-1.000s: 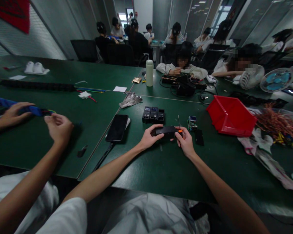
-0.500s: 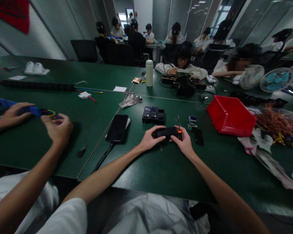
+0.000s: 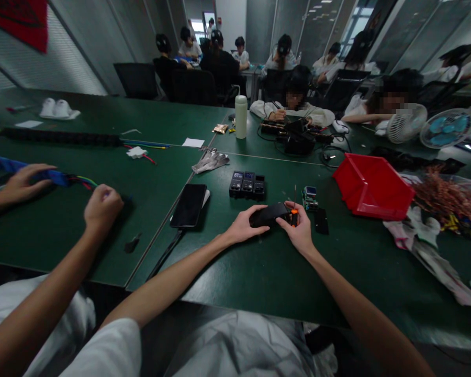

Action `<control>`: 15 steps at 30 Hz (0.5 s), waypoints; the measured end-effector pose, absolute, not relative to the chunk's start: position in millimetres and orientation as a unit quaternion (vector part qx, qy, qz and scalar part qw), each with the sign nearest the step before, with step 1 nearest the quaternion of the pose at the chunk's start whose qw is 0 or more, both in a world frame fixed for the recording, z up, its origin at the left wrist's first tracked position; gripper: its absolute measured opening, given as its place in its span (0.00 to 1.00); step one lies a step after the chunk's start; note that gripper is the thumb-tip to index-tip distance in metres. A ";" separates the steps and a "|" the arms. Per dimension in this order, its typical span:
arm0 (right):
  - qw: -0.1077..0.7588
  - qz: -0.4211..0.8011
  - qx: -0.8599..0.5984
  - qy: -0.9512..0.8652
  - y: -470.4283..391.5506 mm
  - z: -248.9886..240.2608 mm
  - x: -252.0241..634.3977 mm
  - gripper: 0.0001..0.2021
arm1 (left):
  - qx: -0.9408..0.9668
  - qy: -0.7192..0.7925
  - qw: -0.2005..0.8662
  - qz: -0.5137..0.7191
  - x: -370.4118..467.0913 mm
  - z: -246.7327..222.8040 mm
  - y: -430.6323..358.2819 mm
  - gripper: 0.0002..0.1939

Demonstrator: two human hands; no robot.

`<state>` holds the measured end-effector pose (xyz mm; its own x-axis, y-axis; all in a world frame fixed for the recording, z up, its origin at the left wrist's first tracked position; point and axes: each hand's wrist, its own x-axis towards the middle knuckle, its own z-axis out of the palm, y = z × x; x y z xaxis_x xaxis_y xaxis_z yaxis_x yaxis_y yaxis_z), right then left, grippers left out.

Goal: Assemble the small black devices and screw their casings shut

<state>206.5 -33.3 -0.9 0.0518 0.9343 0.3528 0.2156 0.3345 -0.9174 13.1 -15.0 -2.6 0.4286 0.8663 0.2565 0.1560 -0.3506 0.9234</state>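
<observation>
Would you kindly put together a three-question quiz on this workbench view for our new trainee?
1. Multiple choice: while the left hand holds the black casing, what is in the right hand?
A) a bottle
B) an orange tool with a thin shaft
C) a glove

2. True or false: in the picture, the phone lies to the left of the three black modules.

3. Fill in the blank: the open bin beside the copper-coloured wires is ____ in colour.

Key: 1. B; 2. True; 3. red.
</observation>
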 end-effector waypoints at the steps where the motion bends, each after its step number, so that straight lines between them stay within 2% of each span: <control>1: 0.549 0.326 -0.476 -0.604 -32.9 -1.0 206.7 0.25 | 0.721 0.354 0.447 0.393 13.0 -3.0 -14.9 0.32; 9: 0.550 0.359 -0.464 -0.594 -33.2 2.6 208.2 0.26 | 0.708 0.368 0.460 0.389 13.5 -5.8 -13.9 0.31; 15: 0.526 0.421 -0.476 -0.565 -33.2 3.5 206.3 0.27 | 0.650 0.346 0.520 0.434 12.9 -8.8 -6.6 0.27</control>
<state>206.3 -33.2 3.5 0.0057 0.9810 0.1939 0.0949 0.1925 -0.9767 12.9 -6.6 -8.8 0.3840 0.9004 0.2047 -0.0021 -0.2209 0.9753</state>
